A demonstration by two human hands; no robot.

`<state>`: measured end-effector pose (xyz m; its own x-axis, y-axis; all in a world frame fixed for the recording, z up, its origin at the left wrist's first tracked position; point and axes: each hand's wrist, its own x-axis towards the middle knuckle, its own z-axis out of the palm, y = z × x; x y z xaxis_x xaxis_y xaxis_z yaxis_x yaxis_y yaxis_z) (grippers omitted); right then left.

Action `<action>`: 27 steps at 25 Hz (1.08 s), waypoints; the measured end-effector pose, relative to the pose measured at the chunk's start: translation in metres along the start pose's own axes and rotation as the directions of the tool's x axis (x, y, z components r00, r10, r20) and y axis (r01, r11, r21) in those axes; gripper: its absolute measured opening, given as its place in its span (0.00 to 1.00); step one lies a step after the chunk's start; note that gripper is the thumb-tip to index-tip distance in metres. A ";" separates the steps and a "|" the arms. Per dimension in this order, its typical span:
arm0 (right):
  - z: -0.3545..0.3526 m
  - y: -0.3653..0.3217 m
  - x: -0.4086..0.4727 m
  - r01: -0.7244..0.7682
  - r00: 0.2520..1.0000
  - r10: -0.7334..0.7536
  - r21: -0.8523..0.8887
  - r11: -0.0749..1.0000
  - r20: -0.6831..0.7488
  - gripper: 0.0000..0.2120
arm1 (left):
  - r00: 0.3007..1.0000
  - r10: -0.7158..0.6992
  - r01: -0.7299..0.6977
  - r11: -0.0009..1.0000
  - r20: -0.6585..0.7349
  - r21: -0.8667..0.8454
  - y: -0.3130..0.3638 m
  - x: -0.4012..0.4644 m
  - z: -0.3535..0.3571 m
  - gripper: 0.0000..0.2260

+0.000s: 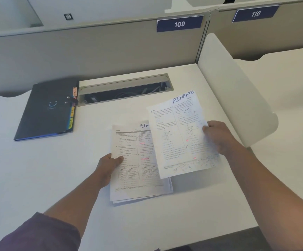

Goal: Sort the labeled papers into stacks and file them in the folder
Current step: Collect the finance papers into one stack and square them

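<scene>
A stack of printed papers (pixel 130 169) sits in the middle of the white desk, held at its left edge by my left hand (pixel 109 165), thumb on top. Its top sheet shows a handwritten label beginning "FIN". My right hand (pixel 217 136) pinches the right edge of a single sheet labeled "FINANCE" (pixel 179 134), lifted above and overlapping the stack's right side. A closed black folder (pixel 47 109) with colored tabs along its right edge lies at the left back of the desk, apart from both hands.
An open cable tray (pixel 125 89) is sunk into the desk behind the papers. A white side divider (pixel 234 91) rises on the right. Grey partitions carry the signs 109 (pixel 179 24) and 110 (pixel 255 13). The desk's front edge runs at the lower right.
</scene>
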<state>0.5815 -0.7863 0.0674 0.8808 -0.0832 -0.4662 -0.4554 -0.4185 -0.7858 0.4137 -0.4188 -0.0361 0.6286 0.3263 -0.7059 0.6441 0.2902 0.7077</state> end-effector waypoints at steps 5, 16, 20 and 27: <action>0.061 0.026 -0.030 -0.052 0.990 0.052 -0.002 0.999 0.130 0.08 | 1.000 -0.010 0.012 0.998 0.022 -0.062 0.001 -0.002 0.000 0.09; 0.131 0.034 -0.065 0.214 0.939 -0.087 -0.366 0.906 0.334 0.03 | 0.999 0.017 -0.016 0.999 0.031 -0.051 0.000 -0.006 0.000 0.14; 0.142 0.042 -0.070 0.215 0.943 -0.070 -0.435 0.874 0.325 0.13 | 1.000 0.012 -0.012 1.000 0.026 -0.016 -0.002 -0.005 -0.002 0.09; 0.126 0.034 -0.075 -0.029 0.932 0.018 0.026 0.999 0.361 0.42 | 0.984 -0.012 0.029 0.995 0.179 -0.093 0.009 -0.027 -0.005 0.13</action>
<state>0.4835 -0.6808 0.0241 0.7663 0.2414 -0.5954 -0.4842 -0.3921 -0.7821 0.3997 -0.4204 -0.0106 0.6883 0.1567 -0.7083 0.6191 0.3819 0.6862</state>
